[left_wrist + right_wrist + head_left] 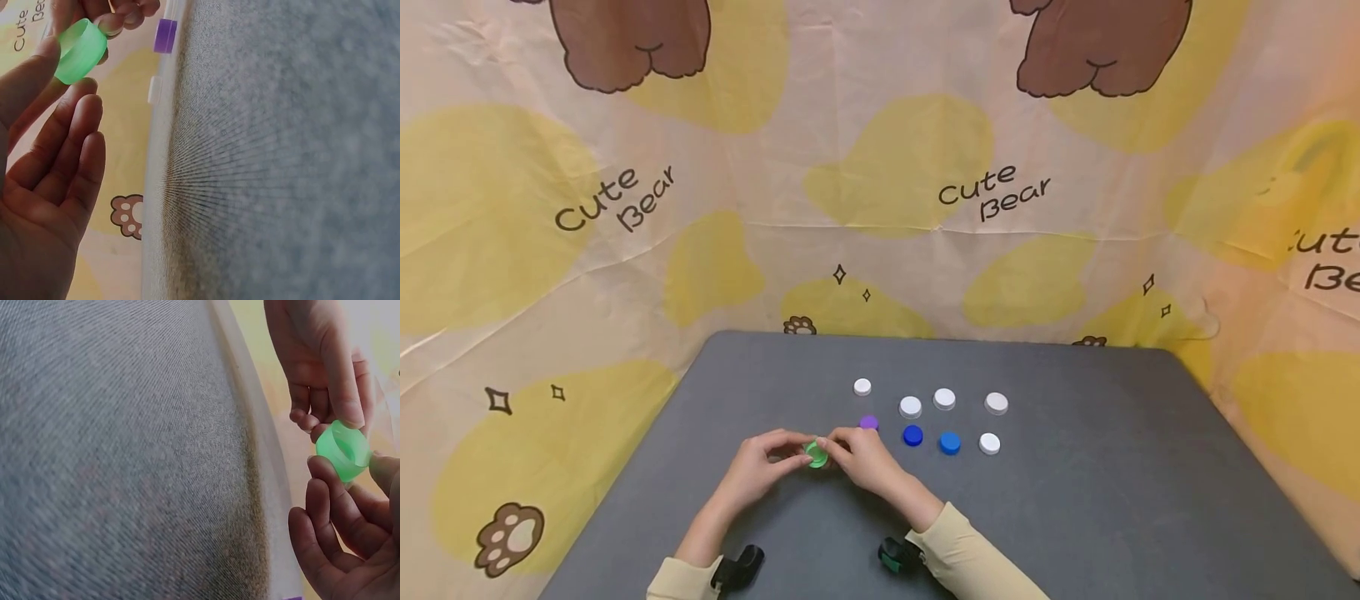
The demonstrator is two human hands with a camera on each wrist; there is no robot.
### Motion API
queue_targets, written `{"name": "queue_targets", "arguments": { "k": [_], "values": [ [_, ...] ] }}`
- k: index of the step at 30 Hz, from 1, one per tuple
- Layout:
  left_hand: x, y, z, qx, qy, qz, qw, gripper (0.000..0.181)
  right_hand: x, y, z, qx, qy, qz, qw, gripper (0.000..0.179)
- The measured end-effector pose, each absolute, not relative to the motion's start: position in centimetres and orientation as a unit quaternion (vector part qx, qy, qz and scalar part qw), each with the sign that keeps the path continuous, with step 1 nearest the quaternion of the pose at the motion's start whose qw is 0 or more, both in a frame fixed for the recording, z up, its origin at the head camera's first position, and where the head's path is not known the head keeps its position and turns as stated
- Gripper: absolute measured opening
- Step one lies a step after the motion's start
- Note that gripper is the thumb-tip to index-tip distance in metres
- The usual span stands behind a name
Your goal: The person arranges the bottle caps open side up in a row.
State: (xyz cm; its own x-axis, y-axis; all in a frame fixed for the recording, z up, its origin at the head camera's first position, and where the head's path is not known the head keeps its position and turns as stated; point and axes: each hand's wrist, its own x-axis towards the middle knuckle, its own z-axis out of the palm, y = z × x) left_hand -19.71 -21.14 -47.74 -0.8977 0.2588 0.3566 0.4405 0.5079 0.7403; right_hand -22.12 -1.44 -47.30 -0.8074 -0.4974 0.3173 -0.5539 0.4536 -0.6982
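Note:
A translucent green bottle cap (pixel 816 454) is held up between both hands over the near middle of the grey table. My left hand (pixel 758 468) pinches it from the left between thumb and fingertips. From the other side, my right hand (pixel 868 460) grips its rim with thumb and fingers. In the right wrist view the cap (pixel 344 452) is tilted, its hollow inside showing. The left wrist view has the same cap (pixel 83 51) between the fingertips, its curved side wall visible. Just beyond my right hand lies a purple cap (pixel 868 423), partly covered by the fingers.
Right of the purple cap, a dark blue cap (pixel 913 435), a lighter blue cap (pixel 950 442) and a white cap (pixel 989 443) form a row. Several more white caps (pixel 911 407) lie behind. A printed cloth (pixel 880 167) hangs past the table's far edge (pixel 940 340).

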Motion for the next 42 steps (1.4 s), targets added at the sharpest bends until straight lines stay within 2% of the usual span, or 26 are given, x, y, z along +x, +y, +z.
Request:
{"name": "queue_targets", "arguments": {
  "k": [7,12,19,25,31,42],
  "values": [
    [-18.3,-20.5,-45.5,-0.228,-0.852,-0.464,0.084,0.032,-22.1,-1.8,-47.8,0.281,-0.853,0.439,0.018,0.032],
    [-18.0,-20.6,-45.1,-0.209,-0.860,-0.460,0.069,0.030,-21.8,-2.1,-47.9,0.275,-0.852,0.445,0.015,0.030],
    [-18.1,-21.2,-45.8,-0.156,-0.874,-0.457,0.056,0.027,-21.5,-2.3,-48.1,0.298,-0.851,0.433,0.017,0.021],
    [-19.4,-22.5,-48.1,-0.133,-0.875,-0.463,0.040,0.030,-21.3,-2.4,-48.1,0.319,-0.841,0.437,0.023,0.025],
    [-19.3,-22.8,-47.9,-0.131,-0.878,-0.460,0.028,0.030,-21.4,-2.5,-48.3,0.331,-0.834,0.441,0.022,0.028],
    [-19.4,-23.7,-48.0,-0.159,-0.882,-0.442,-0.017,0.024,-21.5,-2.9,-48.9,0.336,-0.842,0.418,0.057,0.024]
  ]
}}
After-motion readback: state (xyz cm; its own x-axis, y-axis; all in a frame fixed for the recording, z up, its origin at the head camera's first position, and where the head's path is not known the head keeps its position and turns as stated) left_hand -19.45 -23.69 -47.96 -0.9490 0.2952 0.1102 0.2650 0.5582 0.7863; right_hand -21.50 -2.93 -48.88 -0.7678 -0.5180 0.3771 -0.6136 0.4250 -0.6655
